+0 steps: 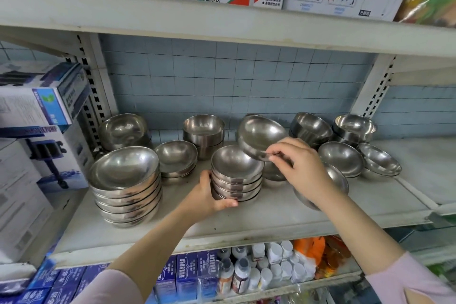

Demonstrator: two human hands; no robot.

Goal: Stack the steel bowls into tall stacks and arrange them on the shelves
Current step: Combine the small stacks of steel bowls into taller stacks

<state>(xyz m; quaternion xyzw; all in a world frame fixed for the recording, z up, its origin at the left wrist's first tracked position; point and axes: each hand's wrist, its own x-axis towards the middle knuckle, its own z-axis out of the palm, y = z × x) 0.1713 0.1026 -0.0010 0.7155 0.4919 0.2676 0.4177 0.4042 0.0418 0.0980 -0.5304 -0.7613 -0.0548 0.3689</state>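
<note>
Boxes (37, 111) fill the bay at the far left, beside the upright of the shelf (246, 219) that carries the steel bowls. Nearest the front on the left stands the tall stack (127, 185), about six bowls nested one inside another, its top bowl empty. Behind it, against the tiled back wall, sits a short stack (123, 131), also empty on top. To the right of the tall stack is a low stack (176, 159) of two or three bowls, and behind that a deeper stack (203, 134) near the wall.

In the middle, the left hand (207, 196) wraps around the base of the centre stack (237, 173), four or five bowls high, thumb under the front and fingers curled behind its left side. Just above and to the right, the right hand (299, 165) pinches the near rim of a single bowl (261, 137) between thumb and fingertips; that bowl is tilted and lifted, its lower edge just over the centre stack's rim. A further bowl (338, 180) lies partly hidden under the right wrist.

Further right are a tilted pair (311, 128) at the back, a shallow stack (341, 159) in front, a back corner stack (354, 128), and a leaning stack (380, 161) at the far right. All the visible bowls are empty. On the shelf below stand bottles (259, 271) and blue cartons (187, 271).
</note>
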